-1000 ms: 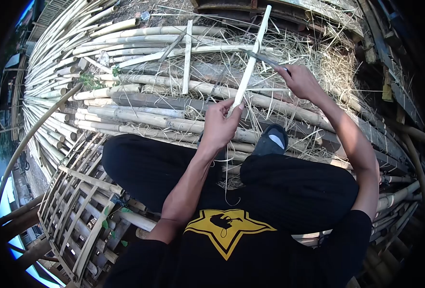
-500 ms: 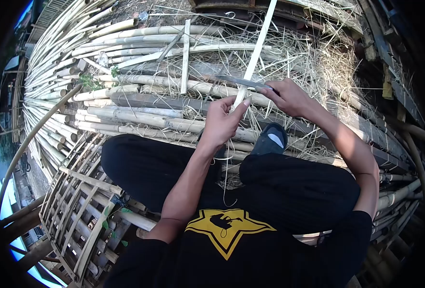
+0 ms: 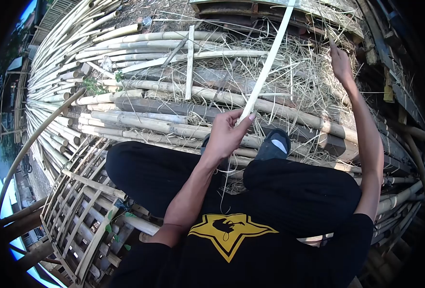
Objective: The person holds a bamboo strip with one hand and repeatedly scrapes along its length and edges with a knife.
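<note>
Left grip [image 3: 227, 133] holds free-edged strip [image 3: 270, 61]; right grip [image 3: 340, 63] unclear.

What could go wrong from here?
1. The left hand grips the pale strip near its lower end and the right hand is off it, so the long far part could swing or twist.
2. Loose shavings lie tangled beneath and beside the strip; they might snag it.
3. The shoe is set among round bamboo poles, so footing may shift.
</note>
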`<state>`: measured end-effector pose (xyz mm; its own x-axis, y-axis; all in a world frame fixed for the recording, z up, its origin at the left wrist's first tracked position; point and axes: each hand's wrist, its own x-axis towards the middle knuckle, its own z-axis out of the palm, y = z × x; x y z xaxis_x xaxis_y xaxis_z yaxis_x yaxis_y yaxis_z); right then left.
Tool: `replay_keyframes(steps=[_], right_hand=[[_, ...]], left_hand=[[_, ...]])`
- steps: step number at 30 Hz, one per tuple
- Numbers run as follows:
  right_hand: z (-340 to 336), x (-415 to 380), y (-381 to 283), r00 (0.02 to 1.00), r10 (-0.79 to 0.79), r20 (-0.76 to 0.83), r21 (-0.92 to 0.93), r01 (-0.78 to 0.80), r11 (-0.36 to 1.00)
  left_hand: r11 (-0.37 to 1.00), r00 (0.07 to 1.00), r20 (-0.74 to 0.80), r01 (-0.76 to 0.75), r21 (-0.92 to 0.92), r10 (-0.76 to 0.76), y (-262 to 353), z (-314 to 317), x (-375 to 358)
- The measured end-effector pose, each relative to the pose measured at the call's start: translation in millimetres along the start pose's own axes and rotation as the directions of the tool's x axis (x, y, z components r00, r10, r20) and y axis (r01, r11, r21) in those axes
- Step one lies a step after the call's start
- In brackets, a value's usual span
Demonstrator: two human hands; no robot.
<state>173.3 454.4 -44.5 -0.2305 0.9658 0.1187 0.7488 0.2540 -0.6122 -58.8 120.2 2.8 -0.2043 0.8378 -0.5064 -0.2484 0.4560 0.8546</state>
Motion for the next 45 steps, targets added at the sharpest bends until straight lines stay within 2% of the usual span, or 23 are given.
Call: replay_keyframes(steps=[3,5,7,9,11,13,15,18,21,26,28,30,33,35,36,37,38,39,40,42,43,44,45], right_hand=[[9,-29,-15,0.997,0.014,0.075,0.246,-0.032,0.969],[20,-58,-39,0.959,-0.165,0.231,0.305,0.089,0.948],[21,-88,-77,0.825,-0.392,0.406,0.224,0.326,0.918],[24,-112,-108,0.672,-0.375,0.639,0.207,0.319,0.925],[30,-133,-119,0.591,-0.373,0.716,0.205,0.332,0.921],[33,-142,-121,0.577,-0.412,0.705,0.181,0.415,0.892],[31,-147,-123,0.565,-0.412,0.715,0.107,0.495,0.863],[32,-158,-127,0.583,-0.323,0.745,0.120,0.359,0.925],[38,-168,-131,0.565,-0.379,0.733,0.144,0.415,0.898],[45,-172,-134,0.577,-0.407,0.708,0.184,0.405,0.895],[51,-169,-124,0.576,-0.463,0.673,0.201,0.461,0.864],[53,-161,-120,0.577,-0.511,0.638,0.204,0.513,0.834],[48,-150,-121,0.591,-0.480,0.648,0.077,0.576,0.814],[52,-137,-117,0.583,-0.442,0.681,0.071,0.549,0.833],[63,-116,-96,0.758,-0.309,0.574,0.115,0.299,0.947],[54,-72,-68,0.878,-0.131,0.461,-0.052,0.174,0.983],[27,-35,-38,0.932,-0.062,0.356,-0.132,0.116,0.984],[7,-3,1,0.971,-0.055,0.232,-0.193,0.101,0.976],[-9,9,6,0.994,-0.077,0.071,-0.194,0.090,0.977],[-24,17,8,0.999,-0.032,-0.014,-0.058,0.032,0.998],[-17,6,-3,0.987,0.148,0.063,0.286,-0.160,0.945],[-15,-21,-40,0.953,0.204,0.223,0.535,-0.295,0.792],[-13,-44,-65,0.927,0.107,0.359,0.600,-0.317,0.735]], left_hand=[[0.991,0.997,0.028,0.069,-0.111,-0.067,9,2,3],[0.981,0.996,0.038,0.089,-0.175,-0.084,9,3,6],[0.983,0.996,0.031,0.086,-0.159,-0.082,8,1,9],[0.983,0.996,0.013,0.091,-0.160,-0.090,5,-2,11],[0.994,0.999,-0.017,0.036,-0.100,-0.037,-5,-4,15],[0.999,0.999,-0.030,-0.018,-0.038,0.017,-15,-5,20],[0.965,0.975,-0.074,-0.192,0.179,0.208,-20,-4,22],[0.949,0.965,-0.121,-0.200,0.244,0.234,-18,-3,20],[0.937,0.966,-0.141,-0.165,0.308,0.217,-25,-6,23],[0.968,0.963,-0.220,-0.103,0.231,0.155,-26,-1,22],[0.937,0.928,-0.255,-0.193,0.292,0.271,-33,0,22],[0.945,0.930,-0.263,-0.185,0.271,0.258,-31,1,22],[0.961,0.942,-0.259,-0.152,0.233,0.212,-24,2,26],[0.977,0.950,-0.254,-0.142,0.160,0.179,-18,1,25],[0.976,0.949,-0.253,-0.148,0.160,0.186,-14,1,19],[0.979,0.954,-0.231,-0.165,0.119,0.188,-13,0,6],[0.979,0.956,-0.215,-0.187,0.077,0.200,-14,0,-4],[0.935,0.926,-0.176,-0.304,0.181,0.335,-21,-3,-2],[0.985,0.976,-0.139,-0.155,0.079,0.165,-7,-4,-6],[0.994,0.988,-0.110,-0.112,-0.006,0.111,-9,-5,6],[0.993,0.988,-0.099,-0.118,-0.010,0.117,-9,-1,10],[0.990,0.987,-0.090,-0.138,-0.026,0.136,-9,2,12],[0.988,0.986,-0.082,-0.152,-0.037,0.148,-11,4,11]])
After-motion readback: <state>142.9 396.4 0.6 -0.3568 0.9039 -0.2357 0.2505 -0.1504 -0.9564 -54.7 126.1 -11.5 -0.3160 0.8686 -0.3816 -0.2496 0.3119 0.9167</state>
